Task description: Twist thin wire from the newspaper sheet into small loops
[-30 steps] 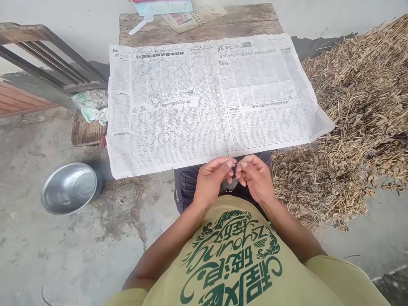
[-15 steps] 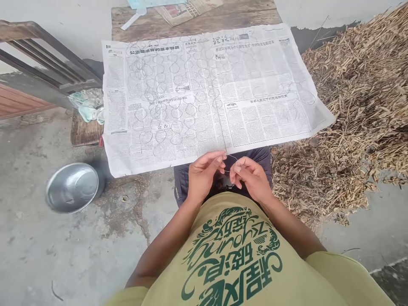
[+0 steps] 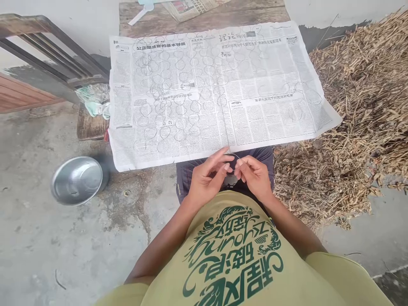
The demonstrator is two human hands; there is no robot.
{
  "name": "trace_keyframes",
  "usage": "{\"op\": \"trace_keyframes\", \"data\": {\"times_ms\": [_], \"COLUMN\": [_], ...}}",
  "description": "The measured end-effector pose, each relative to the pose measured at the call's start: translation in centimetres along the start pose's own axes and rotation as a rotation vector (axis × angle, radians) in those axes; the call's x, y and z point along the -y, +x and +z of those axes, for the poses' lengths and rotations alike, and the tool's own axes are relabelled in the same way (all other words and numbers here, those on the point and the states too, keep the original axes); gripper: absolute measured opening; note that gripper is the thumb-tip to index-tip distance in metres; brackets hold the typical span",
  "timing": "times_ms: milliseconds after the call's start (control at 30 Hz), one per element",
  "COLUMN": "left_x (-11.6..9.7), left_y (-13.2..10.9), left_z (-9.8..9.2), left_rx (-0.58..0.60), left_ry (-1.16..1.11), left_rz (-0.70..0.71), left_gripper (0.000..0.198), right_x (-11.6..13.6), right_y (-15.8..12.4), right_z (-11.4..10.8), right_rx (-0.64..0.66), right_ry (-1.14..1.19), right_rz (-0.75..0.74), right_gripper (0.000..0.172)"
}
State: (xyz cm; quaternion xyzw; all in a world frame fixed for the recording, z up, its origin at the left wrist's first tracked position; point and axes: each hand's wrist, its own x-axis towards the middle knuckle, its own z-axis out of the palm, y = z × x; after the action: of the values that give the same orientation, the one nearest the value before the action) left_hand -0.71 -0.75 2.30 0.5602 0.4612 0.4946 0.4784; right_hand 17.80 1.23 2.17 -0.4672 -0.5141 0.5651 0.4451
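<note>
A thin, bent wire (image 3: 236,155) curves between my two hands in front of my lap. My right hand (image 3: 255,175) pinches it between thumb and fingers. At the other side of the curve, my left hand (image 3: 207,175) has its fingers spread apart, the thumb close to the wire's lower part. Whether the left fingertips touch the wire is too fine to tell. Just beyond the fingertips lies the near edge of a newspaper sheet (image 3: 210,131). Many thin wire-like loops (image 3: 165,132) lie over the sheet, mostly on its left and middle.
Under the newspaper is a wooden table (image 3: 255,13) against the wall, with a folded printed paper (image 3: 191,9) at the back. A wooden chair (image 3: 47,51) and metal basin (image 3: 78,180) stand left. Dry stalks (image 3: 344,165) are heaped on the right.
My left fingers have spread apart from their earlier pinch on the wire. My right hand keeps its pinch. The whole view has shifted slightly, moving the table and newspaper up and right.
</note>
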Motion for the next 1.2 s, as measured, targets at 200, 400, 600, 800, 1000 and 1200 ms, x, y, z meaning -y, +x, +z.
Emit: {"op": "trace_keyframes", "data": {"times_ms": [200,400,600,800,1000,1200], "left_x": [0.1,-0.9,-1.9,-2.3,-3.4,-3.5], "left_y": [-1.7,-0.7,0.1,-0.7,-0.9,-1.1], "left_z": [0.8,0.9,1.1,0.4,-0.1,0.5], "left_rx": [-0.081,-0.284,-0.270,-0.200,-0.008,0.048], "left_ry": [0.099,-0.075,-0.185,0.047,0.600,0.757], "left_rz": [0.040,-0.279,-0.362,-0.205,0.097,0.114], "left_gripper": [0.045,0.031,0.037,0.036,0.026,0.026], "right_x": [-1.2,-2.0,-3.6,-3.2,0.7,1.2], "right_y": [0.1,-1.2,-1.7,-2.4,-2.6,-1.8], "right_z": [-0.5,-0.8,-0.1,-0.3,-1.1,-1.9], "right_rx": [-0.068,-0.080,0.060,0.077,0.062,0.130], "right_ry": [0.061,-0.332,-0.647,-0.547,-0.098,0.144], "right_rz": [0.025,-0.324,-0.591,-0.558,-0.145,0.067], "right_gripper": [0.040,0.025,0.015,0.028,0.028,0.029]}}
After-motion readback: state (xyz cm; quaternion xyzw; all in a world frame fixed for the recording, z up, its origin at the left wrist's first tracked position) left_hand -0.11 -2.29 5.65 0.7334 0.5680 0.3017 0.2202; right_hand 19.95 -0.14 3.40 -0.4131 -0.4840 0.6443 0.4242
